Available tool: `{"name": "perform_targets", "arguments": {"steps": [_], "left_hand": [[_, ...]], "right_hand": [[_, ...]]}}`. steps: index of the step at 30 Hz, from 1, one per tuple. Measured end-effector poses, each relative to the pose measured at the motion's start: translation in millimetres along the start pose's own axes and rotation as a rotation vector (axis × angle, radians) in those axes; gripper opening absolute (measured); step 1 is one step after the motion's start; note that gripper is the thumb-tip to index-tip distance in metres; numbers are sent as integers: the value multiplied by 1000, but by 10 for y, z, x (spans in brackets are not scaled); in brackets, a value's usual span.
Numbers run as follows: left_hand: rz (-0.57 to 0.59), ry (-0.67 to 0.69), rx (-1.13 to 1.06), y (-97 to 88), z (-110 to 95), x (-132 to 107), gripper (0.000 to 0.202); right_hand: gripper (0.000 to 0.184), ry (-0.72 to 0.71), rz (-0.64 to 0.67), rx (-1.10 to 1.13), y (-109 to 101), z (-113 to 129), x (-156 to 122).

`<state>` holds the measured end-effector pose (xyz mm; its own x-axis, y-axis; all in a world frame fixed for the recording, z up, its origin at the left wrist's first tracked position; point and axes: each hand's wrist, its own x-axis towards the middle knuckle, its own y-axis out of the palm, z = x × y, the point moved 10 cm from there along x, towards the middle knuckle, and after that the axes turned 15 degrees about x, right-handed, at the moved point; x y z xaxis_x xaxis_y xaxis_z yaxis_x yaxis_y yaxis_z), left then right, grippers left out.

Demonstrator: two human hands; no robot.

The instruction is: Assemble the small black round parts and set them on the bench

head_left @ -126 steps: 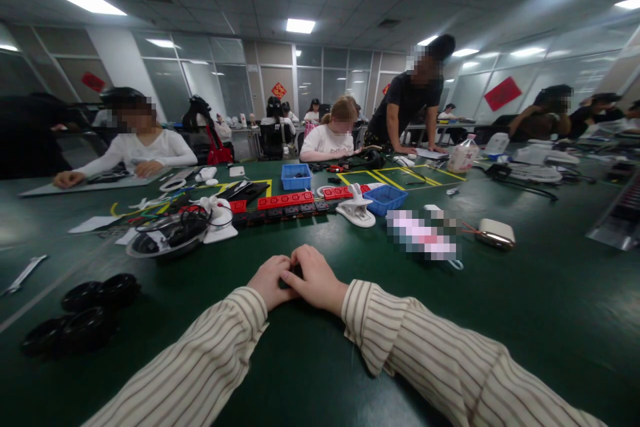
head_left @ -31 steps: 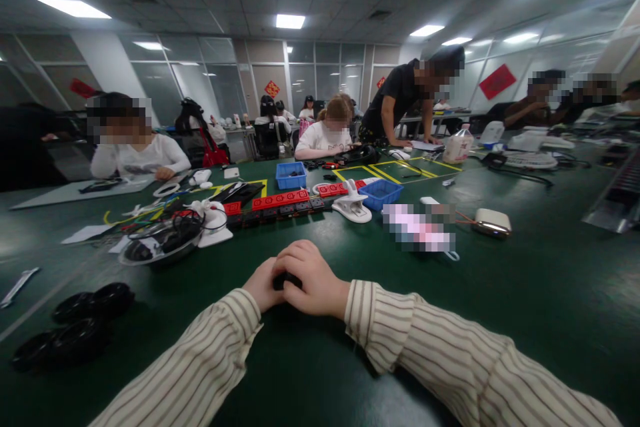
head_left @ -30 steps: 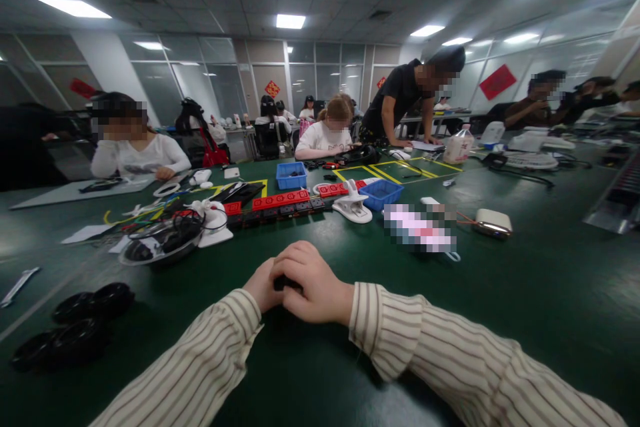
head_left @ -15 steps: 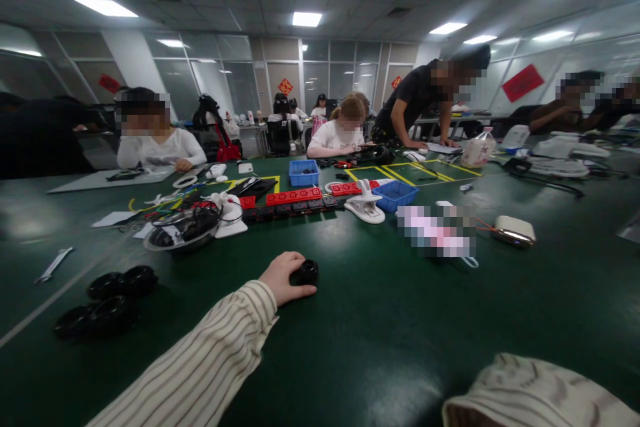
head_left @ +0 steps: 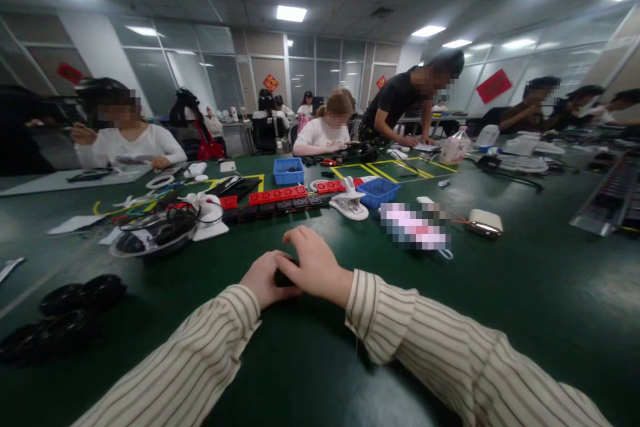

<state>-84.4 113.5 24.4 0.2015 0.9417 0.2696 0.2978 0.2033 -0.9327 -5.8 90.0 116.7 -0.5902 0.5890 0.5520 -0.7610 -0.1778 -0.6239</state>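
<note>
A small black ring-shaped part (head_left: 286, 275) sits on the green tabletop, mostly covered by my fingers. My left hand (head_left: 264, 280) curls around its left side, thumb along the near edge. From the right, my right hand (head_left: 317, 267) reaches over it, the thumb lying across its top and the fingers curved down on the far side. The two hands meet at the part. To the left lie several similar black round parts (head_left: 83, 297), bunched in pairs.
Behind my hands runs a row of red and black sockets (head_left: 285, 195), with a white clip (head_left: 350, 201) and blue bins (head_left: 289, 171) close by. A bowl of black parts (head_left: 153, 250) and loose wires stand left. A power bank (head_left: 485, 223) lies right. People sit across the table.
My right hand has come in from the lower right and now covers the black ring-shaped part with my left hand. The view has turned slightly right.
</note>
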Motion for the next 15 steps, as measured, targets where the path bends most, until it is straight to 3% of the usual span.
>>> {"name": "perform_targets", "arguments": {"steps": [3, 6, 11, 15], "left_hand": [[8, 19, 57, -21, -43, 2, 42], [-5, 35, 73, -30, -53, 10, 31], [-13, 63, 43, 5, 8, 16, 32], [25, 105, -12, 50, 71, 26, 28]], "right_hand": [[32, 89, 5, -81, 163, -357, 9], [27, 111, 20, -179, 269, -456, -42], [26, 25, 136, -168, 370, -356, -53], [10, -157, 212, -77, 423, -189, -77]]}}
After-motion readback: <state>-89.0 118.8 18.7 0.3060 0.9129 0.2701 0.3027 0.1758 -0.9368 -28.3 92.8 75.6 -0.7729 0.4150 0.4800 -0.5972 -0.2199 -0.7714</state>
